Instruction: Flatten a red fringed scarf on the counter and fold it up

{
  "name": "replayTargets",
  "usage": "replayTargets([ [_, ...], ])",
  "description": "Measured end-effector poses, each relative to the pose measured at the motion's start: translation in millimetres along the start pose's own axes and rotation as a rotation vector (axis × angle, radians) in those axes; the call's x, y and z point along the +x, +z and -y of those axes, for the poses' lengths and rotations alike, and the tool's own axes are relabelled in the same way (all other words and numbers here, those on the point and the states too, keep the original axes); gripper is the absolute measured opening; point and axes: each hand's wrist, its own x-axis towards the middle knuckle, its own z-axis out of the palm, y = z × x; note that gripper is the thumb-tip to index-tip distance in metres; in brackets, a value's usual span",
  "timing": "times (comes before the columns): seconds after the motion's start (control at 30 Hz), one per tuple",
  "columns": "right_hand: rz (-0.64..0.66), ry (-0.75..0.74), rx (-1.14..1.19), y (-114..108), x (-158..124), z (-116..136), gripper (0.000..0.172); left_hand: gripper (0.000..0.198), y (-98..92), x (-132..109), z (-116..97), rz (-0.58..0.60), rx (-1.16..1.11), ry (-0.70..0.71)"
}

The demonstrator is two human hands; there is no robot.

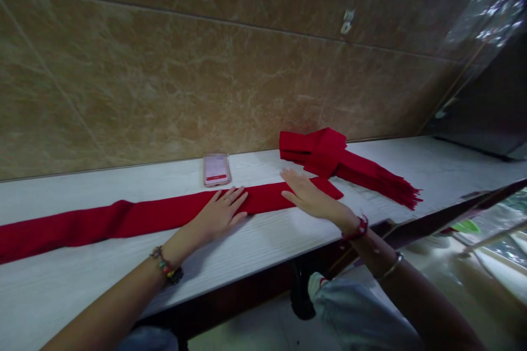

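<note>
A long red strip of cloth [156,215] lies flat along the white table, running off the left edge of the view. My left hand [222,211] rests on the strip near its middle, palm down with the fingers spread. Farther right, my right hand [307,194] lies over the strip close to its right end, fingers stretched out and the thumb apart. Beyond that hand sits a folded red scarf [325,153], its fringed end trailing to the right. Under both palms the cloth is hidden.
A phone [216,169] with a lit screen lies behind the strip, near the wall. The brown tiled wall [185,88] closes off the table's [263,241] back. A dark, blurred object [489,104] stands at the far right. The table's front edge runs close below my hands.
</note>
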Motion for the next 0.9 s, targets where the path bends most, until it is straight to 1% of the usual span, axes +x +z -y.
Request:
replayTargets([
  [0.07,0.008,-0.107,0.042,8,14,35,0.060,0.055,2.4,-9,9,-0.003,0.018,-0.057],
  [0.1,0.028,-0.140,0.047,13,18,48,0.059,0.055,4.7,-14,13,0.002,0.017,-0.063],
  [0.13,0.055,-0.160,0.041,19,21,58,0.059,0.056,7.3,-18,17,0.005,0.010,-0.054],
  [0.2,0.118,-0.164,0.013,29,23,66,0.058,0.056,12.0,-26,25,0.006,-0.009,-0.014],
  [0.27,0.171,-0.157,-0.012,35,21,64,0.058,0.056,15.0,-33,32,0.000,-0.017,0.011],
  [0.37,0.202,-0.160,-0.021,34,21,58,0.060,0.052,15.1,-40,42,-0.051,-0.001,0.024],
  [0.43,0.172,-0.187,-0.030,29,25,57,0.058,0.046,11.9,-40,47,-0.099,0.020,0.048],
  [0.53,0.110,-0.300,-0.034,20,32,61,0.049,0.037,4.1,-38,52,-0.136,0.061,0.068],
  [0.63,0.104,-0.436,-0.028,18,35,63,0.040,0.034,-1.5,-38,55,-0.112,0.112,0.124],
  [0.73,0.083,-0.524,-0.084,24,32,60,0.040,0.035,-0.9,-39,58,-0.113,0.117,0.171],
  [0.8,0.067,-0.541,-0.121,30,29,58,0.042,0.037,2.0,-41,60,-0.110,0.098,0.150],
  [0.9,0.058,-0.521,-0.113,37,24,53,0.043,0.045,7.5,-43,63,-0.035,0.054,0.112],
])
